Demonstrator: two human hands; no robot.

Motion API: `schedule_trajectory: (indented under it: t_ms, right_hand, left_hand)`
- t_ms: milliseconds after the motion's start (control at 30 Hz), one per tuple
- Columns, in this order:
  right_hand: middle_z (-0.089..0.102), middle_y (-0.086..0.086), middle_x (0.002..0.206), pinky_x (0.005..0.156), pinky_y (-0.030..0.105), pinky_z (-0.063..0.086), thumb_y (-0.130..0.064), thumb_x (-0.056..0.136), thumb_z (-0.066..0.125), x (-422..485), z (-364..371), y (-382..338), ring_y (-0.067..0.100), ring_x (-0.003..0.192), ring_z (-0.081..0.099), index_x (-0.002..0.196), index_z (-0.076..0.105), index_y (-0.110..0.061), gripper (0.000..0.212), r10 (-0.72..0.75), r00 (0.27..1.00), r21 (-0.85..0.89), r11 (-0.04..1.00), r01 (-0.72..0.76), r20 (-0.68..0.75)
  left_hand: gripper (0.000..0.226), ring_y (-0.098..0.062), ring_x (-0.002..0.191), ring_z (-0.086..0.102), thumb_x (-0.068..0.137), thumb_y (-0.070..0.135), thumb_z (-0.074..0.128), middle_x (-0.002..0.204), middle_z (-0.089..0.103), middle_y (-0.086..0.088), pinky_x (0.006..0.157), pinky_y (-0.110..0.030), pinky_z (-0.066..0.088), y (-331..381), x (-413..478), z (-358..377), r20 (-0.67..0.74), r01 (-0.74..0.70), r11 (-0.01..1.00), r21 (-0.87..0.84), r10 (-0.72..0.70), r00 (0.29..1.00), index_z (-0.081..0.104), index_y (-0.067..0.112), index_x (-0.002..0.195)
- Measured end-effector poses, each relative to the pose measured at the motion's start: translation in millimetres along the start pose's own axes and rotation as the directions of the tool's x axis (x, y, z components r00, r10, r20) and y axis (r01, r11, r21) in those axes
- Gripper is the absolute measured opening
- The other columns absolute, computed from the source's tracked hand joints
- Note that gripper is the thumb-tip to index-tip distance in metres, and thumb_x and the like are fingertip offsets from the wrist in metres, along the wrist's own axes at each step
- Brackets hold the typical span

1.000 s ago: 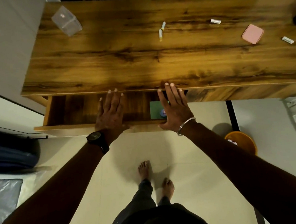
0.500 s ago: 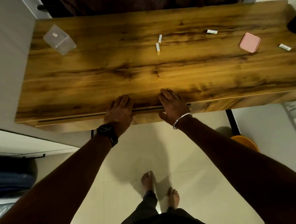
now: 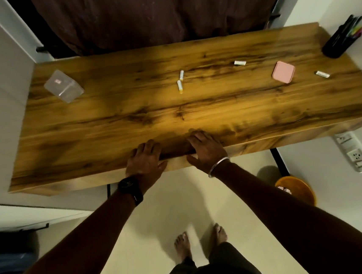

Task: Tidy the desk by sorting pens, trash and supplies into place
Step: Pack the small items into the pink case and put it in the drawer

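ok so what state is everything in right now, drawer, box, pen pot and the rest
drawer, shut
left hand, open, resting on the front edge of the desk
right hand, open, resting on the same edge
clear box, lying tipped over, lid unclear
pen pot, standing, pens in it
pink case, closed, lying flat
bin, on the floor, some trash inside

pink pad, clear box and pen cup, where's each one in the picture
pink pad [image 3: 283,71]: head view, middle of its top face.
clear box [image 3: 63,86]: head view, middle of its upper side.
pen cup [image 3: 335,47]: head view, its black side wall.
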State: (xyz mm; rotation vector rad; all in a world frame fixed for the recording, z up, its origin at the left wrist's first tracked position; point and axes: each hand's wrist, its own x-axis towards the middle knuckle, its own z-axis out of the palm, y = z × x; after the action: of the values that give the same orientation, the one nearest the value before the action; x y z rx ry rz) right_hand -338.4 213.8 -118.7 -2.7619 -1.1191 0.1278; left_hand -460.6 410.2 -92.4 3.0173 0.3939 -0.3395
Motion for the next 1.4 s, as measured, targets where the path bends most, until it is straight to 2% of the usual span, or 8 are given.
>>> schedule_trajectory:
  t_ms: [100,200,433,600,933,1133,1267,1400]
  right_hand:
    - [0.058,0.008,0.141,0.104,0.048,0.044,-0.056,0.084,0.055,4,-16,19,0.033,0.13,0.051,0.142,0.053,-0.02,0.068,0.074,0.989,0.043,0.997,-0.069,-0.128]
    - [0.059,0.008,0.139,0.101,0.046,0.045,-0.05,0.08,0.06,10,-36,50,0.033,0.126,0.053,0.139,0.054,-0.019,0.067,0.11,0.97,0.071,0.993,-0.097,-0.215]
    - [0.049,0.006,0.147,0.105,0.047,0.042,-0.052,0.079,0.06,28,-77,156,0.03,0.134,0.045,0.147,0.032,-0.029,0.077,0.193,0.951,0.093,0.98,-0.175,-0.242]
    - [0.047,0.011,0.148,0.107,0.05,0.037,-0.052,0.078,0.059,42,-97,251,0.035,0.133,0.044,0.147,0.04,-0.023,0.076,0.263,0.939,0.099,0.964,-0.247,-0.22]
    - [0.053,0.015,0.143,0.103,0.051,0.043,-0.055,0.082,0.048,47,-125,423,0.037,0.13,0.051,0.142,0.05,-0.014,0.073,0.391,0.876,0.153,0.92,-0.361,-0.284]
    - [0.051,0.016,0.146,0.103,0.051,0.044,-0.038,0.082,0.064,46,-131,489,0.037,0.131,0.049,0.144,0.048,-0.015,0.068,0.478,0.854,0.145,0.878,-0.456,-0.205]
    - [0.057,0.021,0.137,0.091,0.054,0.051,-0.022,0.082,0.067,50,-123,523,0.044,0.116,0.057,0.133,0.059,-0.009,0.053,0.525,0.828,0.208,0.848,-0.488,-0.197]
    - [0.068,0.02,0.118,0.078,0.05,0.057,-0.029,0.089,0.049,61,-112,546,0.044,0.097,0.064,0.116,0.07,-0.01,0.04,0.558,0.804,0.251,0.824,-0.508,-0.204]
  left_hand:
    - [0.07,-0.032,0.151,0.032,0.102,0.06,0.045,0.168,0.028,-0.006,0.119,-0.051,0.033,20,18,-15,-0.021,0.003,0.999,-0.032,-0.004,1.0,0.029,0.024,0.16]
    - [0.065,-0.031,0.149,0.033,0.103,0.057,0.045,0.168,0.026,-0.002,0.118,-0.049,0.034,46,42,-35,-0.078,-0.036,0.995,-0.092,0.028,0.997,0.029,0.029,0.159]
    - [0.063,-0.032,0.15,0.034,0.103,0.053,0.046,0.169,0.028,-0.003,0.119,-0.05,0.035,126,117,-76,-0.148,-0.141,0.978,-0.157,0.118,0.982,0.032,0.026,0.159]
    - [0.064,-0.028,0.15,0.033,0.102,0.056,0.047,0.169,0.024,0.001,0.117,-0.048,0.037,205,190,-86,-0.121,-0.171,0.974,-0.145,0.155,0.981,0.03,0.029,0.158]
    - [0.063,-0.03,0.149,0.036,0.103,0.05,0.053,0.17,0.028,-0.001,0.113,-0.047,0.04,370,296,-98,-0.117,-0.251,0.956,-0.155,0.234,0.965,0.036,0.025,0.159]
    - [0.059,-0.034,0.138,0.049,0.099,0.041,0.064,0.159,0.045,-0.01,0.102,-0.05,0.051,439,339,-96,-0.102,-0.356,0.922,-0.154,0.344,0.934,0.048,0.017,0.151]
    - [0.056,-0.034,0.135,0.049,0.101,0.038,0.06,0.157,0.045,-0.007,0.098,-0.049,0.052,472,364,-92,-0.052,-0.429,0.896,-0.114,0.426,0.903,0.045,0.018,0.152]
    - [0.059,-0.03,0.142,0.042,0.103,0.035,0.058,0.164,0.036,-0.005,0.106,-0.048,0.048,494,380,-90,-0.021,-0.441,0.888,-0.134,0.442,0.897,0.038,0.021,0.157]
